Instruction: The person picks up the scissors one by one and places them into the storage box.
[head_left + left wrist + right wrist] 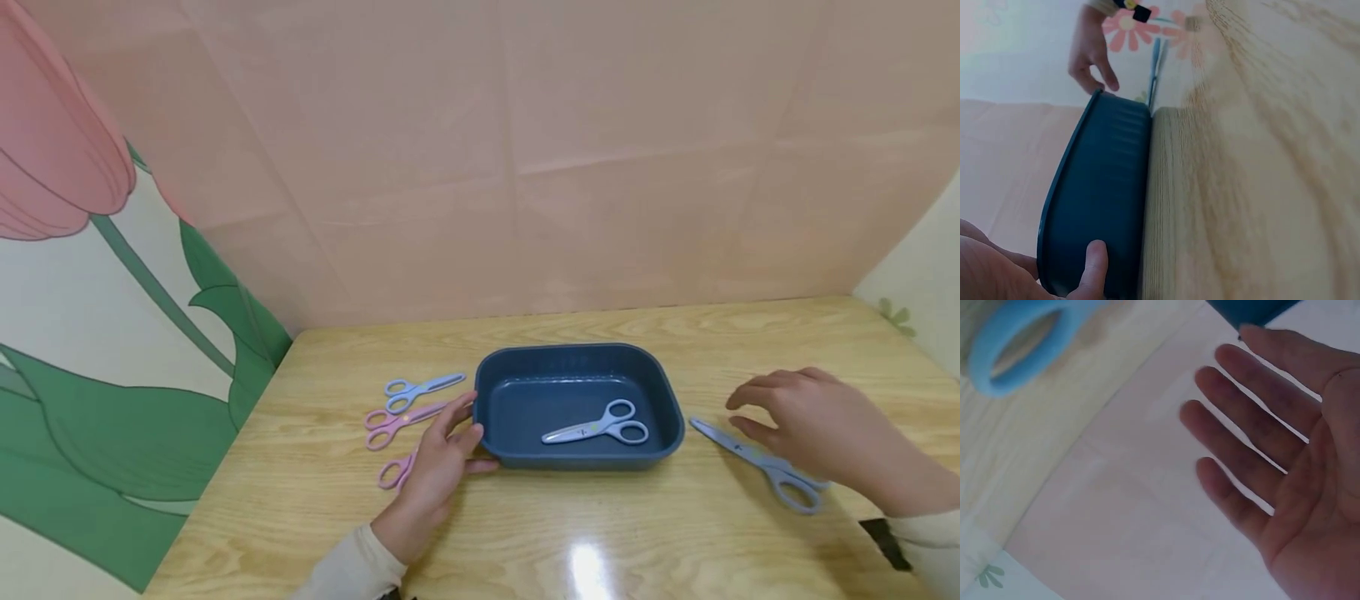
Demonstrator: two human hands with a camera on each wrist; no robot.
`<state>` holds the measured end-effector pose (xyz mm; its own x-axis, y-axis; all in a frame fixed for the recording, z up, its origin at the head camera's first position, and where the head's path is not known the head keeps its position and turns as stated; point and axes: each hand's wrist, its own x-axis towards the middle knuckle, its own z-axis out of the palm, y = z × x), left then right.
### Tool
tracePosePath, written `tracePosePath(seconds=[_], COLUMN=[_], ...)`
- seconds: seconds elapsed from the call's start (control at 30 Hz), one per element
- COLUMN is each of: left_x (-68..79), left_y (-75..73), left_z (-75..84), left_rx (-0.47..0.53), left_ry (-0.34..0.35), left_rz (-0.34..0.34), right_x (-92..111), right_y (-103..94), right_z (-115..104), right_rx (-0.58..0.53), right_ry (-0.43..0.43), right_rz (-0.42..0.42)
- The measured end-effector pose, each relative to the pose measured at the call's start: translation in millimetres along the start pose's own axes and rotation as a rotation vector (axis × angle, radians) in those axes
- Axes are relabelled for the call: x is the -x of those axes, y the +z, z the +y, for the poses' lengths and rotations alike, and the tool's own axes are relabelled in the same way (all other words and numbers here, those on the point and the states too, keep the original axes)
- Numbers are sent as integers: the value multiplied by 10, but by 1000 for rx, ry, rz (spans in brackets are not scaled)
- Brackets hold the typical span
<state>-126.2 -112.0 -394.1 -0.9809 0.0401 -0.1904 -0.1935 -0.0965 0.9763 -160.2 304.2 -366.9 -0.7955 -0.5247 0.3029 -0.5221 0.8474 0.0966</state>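
A dark blue rectangular tray [577,461] stands on the table, with light blue scissors [600,427] lying inside. At its left end, my left hand [437,462] grips the corner; the left wrist view shows a finger against the outer wall [1107,187]. My right hand [817,421] hovers over grayish-blue scissors [738,450] right of the tray, tips toward the tray and handles partly beneath the hand. In the right wrist view its spread fingers [1241,437] hold nothing, and a blurred blue scissor handle [985,362] shows below.
Left of the tray lie blue scissors [423,389], pink scissors [401,419] and another pink pair [393,473], the last partly hidden by my left hand. A pinkish sheet [510,208] hangs behind the wooden table [337,542].
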Motion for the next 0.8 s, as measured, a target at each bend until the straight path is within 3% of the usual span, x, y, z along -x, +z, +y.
tracePosePath(seconds=[0.3,0.8], left_x=[1,-8], left_y=[-3,5], left_z=[1,-8], left_rx=[-4,0], left_ry=[5,4], left_rz=[-1,8], right_x=[141,206], right_y=[-62,1], right_z=[202,272], right_rx=[-52,-105], right_ry=[155,234], right_rz=[-492,-652])
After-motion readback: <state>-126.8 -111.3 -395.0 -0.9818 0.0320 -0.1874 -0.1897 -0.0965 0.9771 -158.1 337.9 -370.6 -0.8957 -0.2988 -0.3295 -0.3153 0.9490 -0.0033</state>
